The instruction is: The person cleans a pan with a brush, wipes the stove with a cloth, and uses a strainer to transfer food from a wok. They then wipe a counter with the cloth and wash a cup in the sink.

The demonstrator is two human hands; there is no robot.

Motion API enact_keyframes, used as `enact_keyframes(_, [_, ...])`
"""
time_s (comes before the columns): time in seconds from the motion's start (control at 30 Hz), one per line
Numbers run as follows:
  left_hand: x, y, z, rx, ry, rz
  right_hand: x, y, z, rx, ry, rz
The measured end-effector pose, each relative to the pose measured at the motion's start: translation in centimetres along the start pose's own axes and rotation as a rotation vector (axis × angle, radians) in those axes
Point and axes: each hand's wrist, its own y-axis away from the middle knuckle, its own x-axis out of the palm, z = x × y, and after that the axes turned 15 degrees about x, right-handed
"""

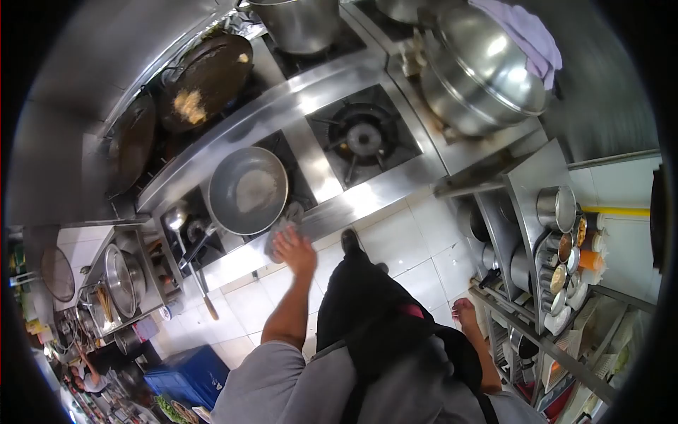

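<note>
My left hand [295, 251] presses a grey cloth [272, 246] against the front edge of the steel stove [357, 201], its fingers around the cloth. Just beyond it a dark frying pan [248, 191] sits on a burner; its handle points left. A ladle [176, 220] and a wooden-handled utensil [210, 304] lie left of the pan. My right hand [464, 311] hangs low at my right side, fingers loosely curled and apart, with nothing visible in it.
Right of the pan is a bare burner [364, 139]. Two woks [212, 74] [133, 145] and a tall pot [300, 25] stand behind. A large domed pot [480, 71] is at the back right. Shelving [526, 212] is on the right, a blue bin [187, 378] lower left. Another person [94, 382] is far left.
</note>
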Motion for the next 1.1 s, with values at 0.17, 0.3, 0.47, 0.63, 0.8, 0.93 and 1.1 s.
enact_keyframes(0.17, [3.6, -2.9, -16.7, 0.246, 0.167, -0.025, 1.1, 1.3, -0.8, 0.071, 0.23, 0.017])
enact_keyframes(0.3, [3.0, -6.1, -27.8, 0.512, 0.399, 0.074, 0.9, 0.3, 0.4, -0.126, 0.434, 0.069])
enact_keyframes(0.47, [3.3, -7.5, -24.9, 0.861, 0.49, -0.096, 2.5, 1.7, 7.3, -0.052, 0.253, 0.011])
enact_keyframes(0.63, [2.4, -2.6, -5.3, 0.687, 0.325, -0.27, 1.2, 0.5, 9.1, -0.026, 0.163, 0.073])
enact_keyframes(0.8, [-6.3, 1.0, 7.7, -0.022, 1.062, 0.059, -0.8, -5.6, 9.2, 0.074, 0.259, 0.144])
enact_keyframes(0.93, [-3.8, 2.5, 10.6, -0.082, 0.909, -0.237, -4.1, -8.0, 8.4, 0.181, 0.255, 0.138])
enact_keyframes(1.1, [4.3, 0.0, -3.2, 0.144, -0.114, -0.578, -9.1, -8.8, 9.4, 0.233, 0.205, 0.118])
